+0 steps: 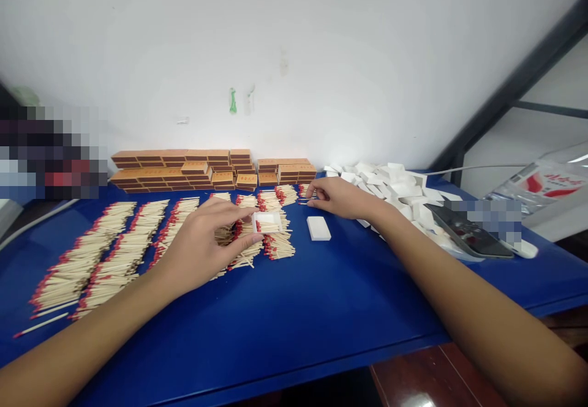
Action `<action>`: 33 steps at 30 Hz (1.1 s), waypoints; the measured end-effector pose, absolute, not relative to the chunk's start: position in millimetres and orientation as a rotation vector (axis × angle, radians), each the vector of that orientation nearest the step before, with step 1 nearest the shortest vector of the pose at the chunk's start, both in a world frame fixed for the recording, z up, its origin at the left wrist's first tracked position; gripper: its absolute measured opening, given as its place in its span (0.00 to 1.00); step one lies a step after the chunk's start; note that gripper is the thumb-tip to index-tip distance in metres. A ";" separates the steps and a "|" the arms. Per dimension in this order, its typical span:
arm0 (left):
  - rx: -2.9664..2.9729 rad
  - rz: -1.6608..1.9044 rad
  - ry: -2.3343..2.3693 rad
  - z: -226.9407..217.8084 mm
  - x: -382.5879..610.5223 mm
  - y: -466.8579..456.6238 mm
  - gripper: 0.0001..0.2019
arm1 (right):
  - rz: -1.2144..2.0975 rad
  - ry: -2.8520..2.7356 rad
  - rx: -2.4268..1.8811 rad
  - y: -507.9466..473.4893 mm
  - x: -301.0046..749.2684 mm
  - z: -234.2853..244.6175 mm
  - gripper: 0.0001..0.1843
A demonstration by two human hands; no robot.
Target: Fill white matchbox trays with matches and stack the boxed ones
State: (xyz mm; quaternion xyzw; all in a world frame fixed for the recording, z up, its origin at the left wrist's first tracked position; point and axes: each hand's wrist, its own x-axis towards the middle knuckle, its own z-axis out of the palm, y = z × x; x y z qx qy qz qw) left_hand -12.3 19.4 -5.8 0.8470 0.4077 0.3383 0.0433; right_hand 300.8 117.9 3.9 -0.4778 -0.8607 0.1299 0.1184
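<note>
Matches [267, 227] sit in a small white tray [277, 218], pinched at one end between the thumb and fingers of your left grip [199, 245], which likely keeps its open side free. Your right grip [342, 197] looks narrow, its fingertips curled beside a small heap [303, 190] of matchsticks; whether it holds any, I cannot tell. Just nearer you than that grip, a white box [318, 228] lies on the counter [285, 309]. Long rows [122, 251] of matches stretch left of your left grip, heads mostly one way, perhaps to keep them sorted
</note>
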 end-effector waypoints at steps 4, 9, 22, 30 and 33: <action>2.595 1.039 1.249 -6.7 -12.9 20.1 0.19 | 0.433 -2.526 -1.379 117.0 299.5 3.1 0.05; 2.583 1.037 1.236 -7.0 -13.0 20.6 0.19 | 0.389 -2.528 -1.374 118.6 300.6 1.0 0.06; 2.583 1.044 1.229 -6.0 -12.2 20.0 0.19 | 0.381 -2.524 -1.378 119.4 299.8 -1.7 0.06; 2.583 1.057 1.213 -8.3 -11.7 20.0 0.18 | 0.348 -2.498 -1.257 101.7 286.6 12.9 0.09; 2.588 1.044 1.211 -8.6 -11.6 20.9 0.18 | 0.396 -2.436 -1.097 78.4 267.4 22.4 0.09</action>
